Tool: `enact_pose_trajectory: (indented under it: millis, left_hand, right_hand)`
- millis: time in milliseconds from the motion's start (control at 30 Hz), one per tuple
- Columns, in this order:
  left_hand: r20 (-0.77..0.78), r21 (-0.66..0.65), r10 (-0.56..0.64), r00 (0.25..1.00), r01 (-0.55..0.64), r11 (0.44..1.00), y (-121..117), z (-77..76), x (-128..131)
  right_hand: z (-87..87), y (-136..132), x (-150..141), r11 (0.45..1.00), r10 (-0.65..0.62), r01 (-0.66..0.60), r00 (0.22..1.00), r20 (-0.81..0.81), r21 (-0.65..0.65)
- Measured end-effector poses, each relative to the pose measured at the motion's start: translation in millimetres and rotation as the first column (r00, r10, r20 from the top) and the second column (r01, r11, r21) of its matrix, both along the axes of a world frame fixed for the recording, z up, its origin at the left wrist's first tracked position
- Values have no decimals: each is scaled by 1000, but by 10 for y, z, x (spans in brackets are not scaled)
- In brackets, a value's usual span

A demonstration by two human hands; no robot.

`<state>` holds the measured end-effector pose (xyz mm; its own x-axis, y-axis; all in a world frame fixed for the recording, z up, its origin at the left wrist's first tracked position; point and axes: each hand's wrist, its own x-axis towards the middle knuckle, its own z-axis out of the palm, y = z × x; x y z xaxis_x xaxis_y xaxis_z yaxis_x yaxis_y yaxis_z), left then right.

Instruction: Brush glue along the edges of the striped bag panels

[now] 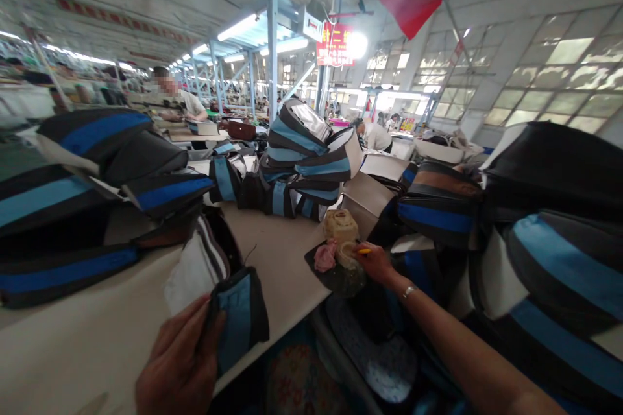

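Note:
My left hand (180,360) is closed round the edge of a black-and-blue bag piece (236,314), its fingers pressed together near the table's front edge. A pale lining (192,269) and a dark flap stand up just beyond those fingers. Farther right, my right hand (377,266) pinches a small yellow-handled tool (363,251), whose working end I cannot make out. This tool is over a pale, round-rimmed container (348,256). Beside the container are a crumpled pink cloth (325,255) and a yellowish block-like tub (341,225), close to a dark sheet (318,275).
Striped bags are heaped at the left (63,191), in a centre stack (302,155) and in a right-hand pile (569,259). Below the right forearm is a dark bin (341,350) with material inside. A co-worker (178,97) sits beyond the table (272,233).

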<state>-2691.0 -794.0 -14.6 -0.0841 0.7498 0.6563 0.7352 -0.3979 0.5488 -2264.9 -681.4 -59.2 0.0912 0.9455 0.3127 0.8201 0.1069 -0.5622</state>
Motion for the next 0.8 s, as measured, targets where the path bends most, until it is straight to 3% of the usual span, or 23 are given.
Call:
enact_pose_trajectory:
  millis: [100,167,300,367,433,500,533,600,700,800]
  left_hand:
    - [-113,96,-14,994,25,995,44,110,62]
    - [-124,76,-75,990,84,994,43,118,109]
    - [82,-52,-224,971,229,972,46,176,208]
    - [189,-142,-251,949,279,950,58,265,230]
    - [253,-221,-281,926,338,915,71,371,239]
    - [284,-268,-298,911,374,888,80,467,252]
    - [290,-276,-301,909,380,883,83,505,265]
    - [301,-284,-305,904,390,876,81,558,303]
    - [319,-289,-323,891,417,862,65,595,363]
    - [307,-305,-325,895,416,857,41,613,381]
  right_hand:
    - [43,-77,31,999,-17,18,999,-38,46]
    - [41,-82,36,996,-59,63,996,-71,63]
    - [48,-98,-28,988,-129,135,988,-89,68]
    - [171,-135,-100,980,-162,171,983,-92,103]
    - [430,-207,-224,972,-164,179,981,-102,153]
    - [807,-335,-425,969,-103,129,986,-130,211]
    - [1021,-421,-559,967,-52,87,987,-151,241]
    - [1443,-617,-880,928,183,-87,953,-241,361]
    - [1905,-868,-1405,779,513,-356,835,-198,517]
    - [2062,-957,-1800,612,666,-573,745,34,545]
